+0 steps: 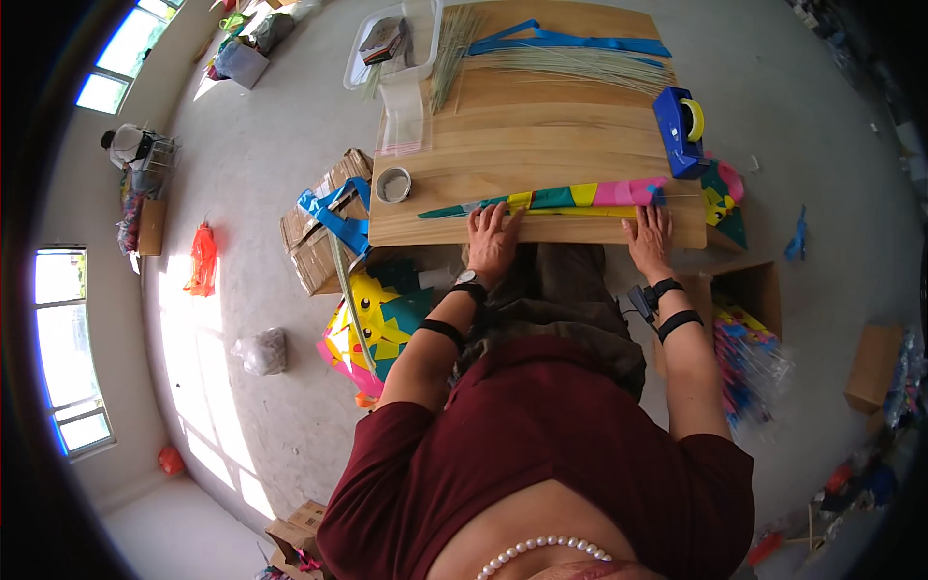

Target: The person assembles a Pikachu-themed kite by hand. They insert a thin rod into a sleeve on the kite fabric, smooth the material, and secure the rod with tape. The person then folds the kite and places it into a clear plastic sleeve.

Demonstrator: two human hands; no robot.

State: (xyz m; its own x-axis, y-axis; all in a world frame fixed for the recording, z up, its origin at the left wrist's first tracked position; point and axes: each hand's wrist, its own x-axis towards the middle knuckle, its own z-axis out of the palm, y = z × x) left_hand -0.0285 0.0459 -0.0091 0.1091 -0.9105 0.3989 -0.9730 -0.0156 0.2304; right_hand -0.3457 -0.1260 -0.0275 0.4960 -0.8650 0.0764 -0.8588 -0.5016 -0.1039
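A long, narrow bundle of folded kite-like cloth lies along the near edge of the wooden table, patterned in green, yellow and pink. It tapers to a thin green point on the left and is wider and pink on the right. My left hand rests on its near edge left of the middle, fingers extended. Near the pink end lies my right hand, its fingers spread over the table edge and the cloth. Neither hand is wrapped around the bundle. What lies under the fingertips is hidden.
A roll of tape sits left of the cloth, and a blue tape dispenser stands at the right edge. Thin sticks, blue strips and a plastic tray occupy the far side. Cardboard boxes flank the table.
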